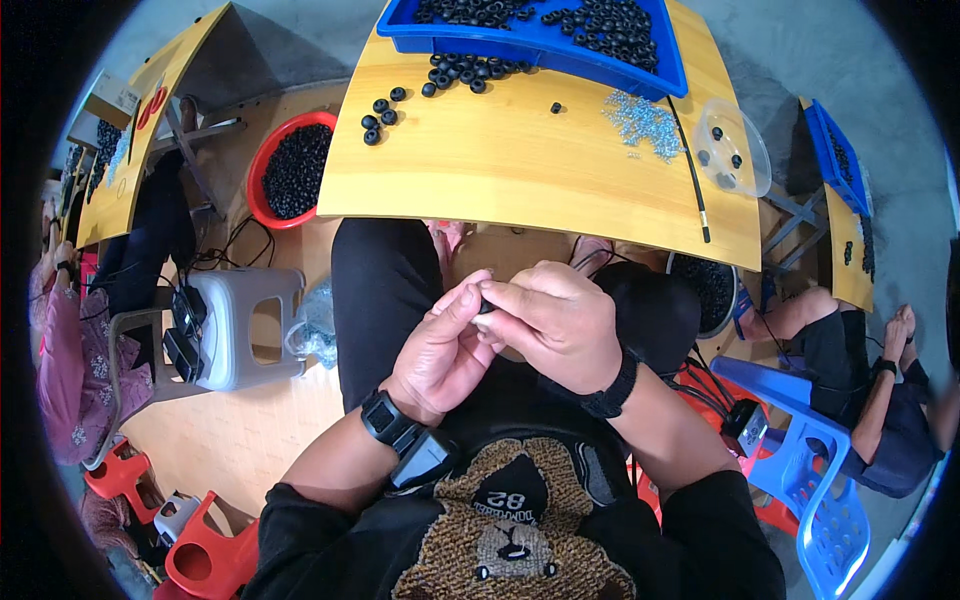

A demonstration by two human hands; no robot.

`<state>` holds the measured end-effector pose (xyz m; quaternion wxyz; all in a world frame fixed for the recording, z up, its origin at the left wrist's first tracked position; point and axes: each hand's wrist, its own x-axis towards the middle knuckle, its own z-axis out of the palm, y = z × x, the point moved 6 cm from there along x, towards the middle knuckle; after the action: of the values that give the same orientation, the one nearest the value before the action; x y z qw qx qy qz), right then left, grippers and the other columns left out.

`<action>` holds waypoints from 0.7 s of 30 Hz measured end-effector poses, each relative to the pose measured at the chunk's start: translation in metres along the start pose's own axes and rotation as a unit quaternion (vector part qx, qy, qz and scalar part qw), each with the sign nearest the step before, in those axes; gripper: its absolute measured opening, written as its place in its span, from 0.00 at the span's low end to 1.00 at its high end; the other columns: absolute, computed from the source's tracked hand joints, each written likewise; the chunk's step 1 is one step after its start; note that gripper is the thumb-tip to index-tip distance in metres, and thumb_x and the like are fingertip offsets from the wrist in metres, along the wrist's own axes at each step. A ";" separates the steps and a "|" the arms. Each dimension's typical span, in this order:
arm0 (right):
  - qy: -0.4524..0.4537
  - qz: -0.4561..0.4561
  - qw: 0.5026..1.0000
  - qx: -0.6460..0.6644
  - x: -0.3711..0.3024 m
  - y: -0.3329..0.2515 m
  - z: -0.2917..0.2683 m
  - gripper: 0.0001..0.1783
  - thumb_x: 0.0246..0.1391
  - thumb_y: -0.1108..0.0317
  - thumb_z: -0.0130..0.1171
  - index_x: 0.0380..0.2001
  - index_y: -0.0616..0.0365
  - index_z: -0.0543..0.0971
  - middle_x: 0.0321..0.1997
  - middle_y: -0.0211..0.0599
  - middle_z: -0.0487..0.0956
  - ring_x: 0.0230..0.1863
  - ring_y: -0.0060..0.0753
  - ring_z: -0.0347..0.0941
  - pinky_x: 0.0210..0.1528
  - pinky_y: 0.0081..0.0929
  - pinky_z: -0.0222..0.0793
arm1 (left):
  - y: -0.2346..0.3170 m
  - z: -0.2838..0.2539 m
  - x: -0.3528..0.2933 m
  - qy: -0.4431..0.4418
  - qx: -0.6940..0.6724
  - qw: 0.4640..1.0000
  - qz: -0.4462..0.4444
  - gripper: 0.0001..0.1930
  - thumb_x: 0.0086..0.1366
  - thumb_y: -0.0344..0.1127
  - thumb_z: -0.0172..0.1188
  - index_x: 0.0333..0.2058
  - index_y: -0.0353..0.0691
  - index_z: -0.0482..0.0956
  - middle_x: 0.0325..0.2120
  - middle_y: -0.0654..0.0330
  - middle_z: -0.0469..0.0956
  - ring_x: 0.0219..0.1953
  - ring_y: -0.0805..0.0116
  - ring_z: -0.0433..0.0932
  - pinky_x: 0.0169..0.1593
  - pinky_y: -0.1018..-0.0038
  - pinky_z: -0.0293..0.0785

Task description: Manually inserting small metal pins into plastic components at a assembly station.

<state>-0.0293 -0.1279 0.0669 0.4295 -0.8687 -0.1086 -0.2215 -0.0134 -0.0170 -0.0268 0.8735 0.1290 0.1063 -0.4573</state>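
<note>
In front of my lap, above my thighs, both hands come together around a small black round part (486, 305). My left hand (445, 350) pinches it between thumb and fingertips, palm turned partly up. From the other side, my right hand (560, 320) grips it with thumb and bent forefinger. Fingers cover most of the part, so its full shape is hidden. On the yellow table (480, 170) beyond lie several loose black ring-like parts (455, 72) with holes through them, and a single smaller black piece (556, 107).
A blue tray (540, 48) of black parts stands at the far edge. To the right are small pale-blue pieces (642, 122), a thin black rod (690, 170) and a clear round container (755, 165). A red basin (262, 170) sits left, a blue chair (815, 460) right. Other people sit on both sides.
</note>
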 end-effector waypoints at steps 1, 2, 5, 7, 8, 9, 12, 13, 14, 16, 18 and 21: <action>-0.021 -0.018 1.000 -0.015 0.001 0.000 0.003 0.17 0.38 0.74 0.68 0.36 0.61 0.80 0.25 0.36 0.74 0.23 0.36 0.70 0.27 0.28 0.67 | 0.000 -0.002 0.001 0.008 0.007 1.000 -0.003 0.16 0.66 0.36 0.55 0.51 0.40 0.72 0.40 0.62 0.77 0.40 0.72 0.74 0.46 0.75 0.70; -0.041 -0.035 0.998 -0.031 0.001 0.000 0.005 0.17 0.39 0.74 0.68 0.37 0.62 0.79 0.25 0.36 0.74 0.24 0.38 0.70 0.28 0.29 0.67 | 0.000 -0.001 0.002 0.016 0.014 1.000 -0.008 0.15 0.66 0.36 0.55 0.50 0.39 0.73 0.40 0.62 0.77 0.39 0.73 0.74 0.46 0.76 0.70; -0.064 -0.075 0.993 -0.071 -0.001 0.001 0.010 0.19 0.39 0.74 0.66 0.39 0.64 0.77 0.26 0.38 0.73 0.26 0.40 0.69 0.31 0.31 0.68 | 0.004 0.004 0.002 0.100 0.075 0.992 0.023 0.16 0.66 0.33 0.55 0.51 0.37 0.72 0.40 0.63 0.77 0.37 0.75 0.73 0.44 0.77 0.69; -0.091 -0.074 0.988 -0.099 -0.001 0.002 0.010 0.16 0.42 0.72 0.62 0.37 0.65 0.76 0.27 0.38 0.71 0.30 0.40 0.69 0.34 0.31 0.69 | 0.004 0.003 0.004 0.090 0.093 0.991 0.019 0.15 0.66 0.33 0.55 0.50 0.36 0.73 0.40 0.64 0.77 0.38 0.76 0.73 0.44 0.77 0.69; -0.118 -0.074 0.983 -0.124 -0.001 0.002 0.013 0.14 0.44 0.71 0.59 0.36 0.65 0.76 0.28 0.39 0.70 0.34 0.41 0.69 0.36 0.32 0.70 | 0.005 0.003 0.004 0.081 0.113 0.990 0.017 0.15 0.66 0.32 0.55 0.50 0.36 0.73 0.39 0.64 0.77 0.38 0.77 0.73 0.44 0.78 0.69; -0.117 -0.074 0.983 -0.124 0.000 0.002 0.012 0.14 0.44 0.71 0.59 0.36 0.65 0.76 0.28 0.39 0.70 0.34 0.41 0.69 0.36 0.32 0.70 | 0.006 0.002 0.004 0.081 0.114 0.990 0.017 0.15 0.66 0.32 0.55 0.50 0.36 0.73 0.39 0.64 0.77 0.38 0.77 0.73 0.44 0.78 0.69; -0.129 -0.054 0.982 -0.125 0.002 0.004 0.011 0.11 0.44 0.69 0.58 0.31 0.64 0.75 0.28 0.38 0.70 0.35 0.41 0.69 0.37 0.32 0.70 | 0.004 0.001 0.003 0.072 0.143 0.987 -0.003 0.14 0.66 0.31 0.54 0.49 0.36 0.74 0.38 0.64 0.77 0.37 0.78 0.73 0.44 0.78 0.69; -0.142 -0.051 0.981 -0.120 0.001 0.005 0.011 0.09 0.45 0.69 0.58 0.30 0.63 0.74 0.28 0.39 0.70 0.36 0.41 0.69 0.38 0.32 0.70 | 0.003 0.001 0.003 0.066 0.150 0.986 -0.009 0.13 0.66 0.31 0.54 0.49 0.36 0.74 0.37 0.64 0.78 0.36 0.78 0.73 0.43 0.79 0.69; -0.155 -0.048 0.980 -0.114 0.001 0.006 0.012 0.08 0.45 0.69 0.58 0.28 0.63 0.73 0.28 0.39 0.70 0.36 0.42 0.69 0.39 0.32 0.70 | 0.002 0.001 0.003 0.060 0.157 0.986 -0.014 0.13 0.66 0.31 0.54 0.48 0.36 0.74 0.35 0.64 0.78 0.35 0.78 0.73 0.42 0.80 0.69; -0.161 -0.039 0.981 -0.101 0.000 0.006 0.012 0.08 0.45 0.69 0.58 0.27 0.63 0.73 0.28 0.39 0.69 0.37 0.42 0.69 0.39 0.33 0.69 | 0.001 -0.004 0.003 0.037 0.158 0.987 -0.023 0.13 0.67 0.33 0.53 0.47 0.36 0.73 0.35 0.64 0.78 0.36 0.77 0.74 0.43 0.78 0.70; -0.166 -0.031 0.982 -0.088 0.000 0.007 0.012 0.07 0.46 0.69 0.57 0.27 0.62 0.73 0.29 0.40 0.69 0.37 0.43 0.69 0.40 0.34 0.69 | 0.000 -0.004 0.002 0.013 0.159 0.987 -0.032 0.12 0.67 0.35 0.52 0.46 0.36 0.73 0.35 0.63 0.78 0.37 0.75 0.76 0.45 0.76 0.71; -0.142 -0.022 0.989 -0.046 -0.001 0.006 0.010 0.13 0.42 0.74 0.61 0.35 0.63 0.77 0.28 0.40 0.69 0.32 0.44 0.68 0.36 0.35 0.67 | -0.002 -0.003 0.001 0.013 0.150 0.988 -0.036 0.11 0.68 0.37 0.52 0.44 0.38 0.73 0.34 0.63 0.77 0.38 0.73 0.76 0.45 0.74 0.72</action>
<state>-0.0247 -0.1236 0.0572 0.3641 -0.9077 -0.1772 -0.1099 -0.0148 -0.0174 -0.0301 0.8256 0.2609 0.0523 -0.4976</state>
